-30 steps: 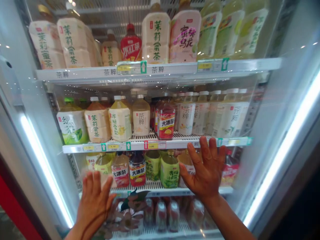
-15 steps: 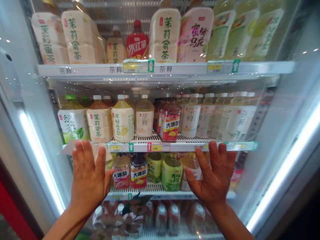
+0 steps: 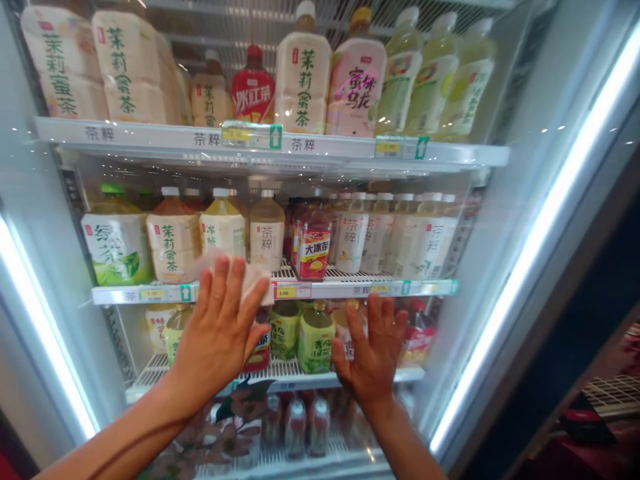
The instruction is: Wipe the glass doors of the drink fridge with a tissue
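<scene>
My left hand [image 3: 217, 327] lies flat with its fingers stretched out, pressing a thin white cloth or tissue [image 3: 251, 277] against the clear glass in front of the drinks. The cloth shows above and beside the fingertips. Bottles on the middle shelf, among them one with a jasmine-tea label [image 3: 173, 243], stand behind the glass near it. My right hand [image 3: 373, 347] is open, palm toward the glass and fingers spread, with nothing in it. Behind that hand are a green bottle [image 3: 317, 340] and the lower edge of the middle shelf [image 3: 335, 291].
A lit upright cooler surrounds the shelves, with a bright light strip [image 3: 45, 327] at left and another [image 3: 530, 247] at right. Large bottles line the upper shelf [image 3: 165, 137]. Small bottles [image 3: 295, 427] stand at the bottom. A dark frame [image 3: 565, 293] borders the right side.
My left hand has slid right across the glass, carrying the white cloth with it. The view has shifted right and tilted, and my right hand appears further left in it.
</scene>
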A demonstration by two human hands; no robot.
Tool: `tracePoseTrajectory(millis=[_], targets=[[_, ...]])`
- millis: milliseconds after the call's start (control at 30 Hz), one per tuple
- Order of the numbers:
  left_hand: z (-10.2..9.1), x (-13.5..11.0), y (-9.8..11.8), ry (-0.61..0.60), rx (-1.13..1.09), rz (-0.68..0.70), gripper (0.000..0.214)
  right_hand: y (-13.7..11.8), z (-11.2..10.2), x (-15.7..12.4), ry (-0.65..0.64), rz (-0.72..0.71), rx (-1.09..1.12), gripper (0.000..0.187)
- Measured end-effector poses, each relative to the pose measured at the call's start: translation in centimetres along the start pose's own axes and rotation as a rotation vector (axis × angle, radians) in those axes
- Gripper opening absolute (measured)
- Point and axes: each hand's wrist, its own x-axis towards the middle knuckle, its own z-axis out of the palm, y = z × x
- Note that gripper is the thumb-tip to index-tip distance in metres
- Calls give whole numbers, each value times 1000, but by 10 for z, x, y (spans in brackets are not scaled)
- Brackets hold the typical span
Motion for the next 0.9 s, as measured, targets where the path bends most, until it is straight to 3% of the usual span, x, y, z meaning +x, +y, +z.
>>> tracePoseTrajectory(millis=[133, 200, 300, 367, 500, 567, 600, 733, 800, 900], targets=[[13, -16, 18, -16, 86, 415, 77, -1, -2, -43, -43, -39, 7, 67], [11, -2, 18, -63, 88, 512, 75, 1, -4, -55, -51, -58, 28, 65], [4, 32, 15, -84, 87, 403, 87, 5, -6, -61, -61, -60, 49, 58], [5, 34, 23, -88, 101, 360, 91, 7, -7, -60, -73, -53, 68, 50], [15, -2, 44, -177, 98, 676, 71, 9, -10, -60, -81, -40, 135, 34], [15, 4, 46, -211, 86, 758, 68, 9, -12, -60, -70, -28, 160, 32], [13, 17, 46, -211, 70, 782, 71, 9, -12, -61, -62, -15, 166, 33], [6, 71, 49, -120, 85, 571, 84, 15, -15, -56, -33, 8, 162, 43], [9, 64, 59, -126, 80, 595, 81, 25, -17, -48, 10, 42, 105, 54], [17, 39, 71, -203, 62, 749, 76, 48, -23, -33, 39, 148, -21, 69]])
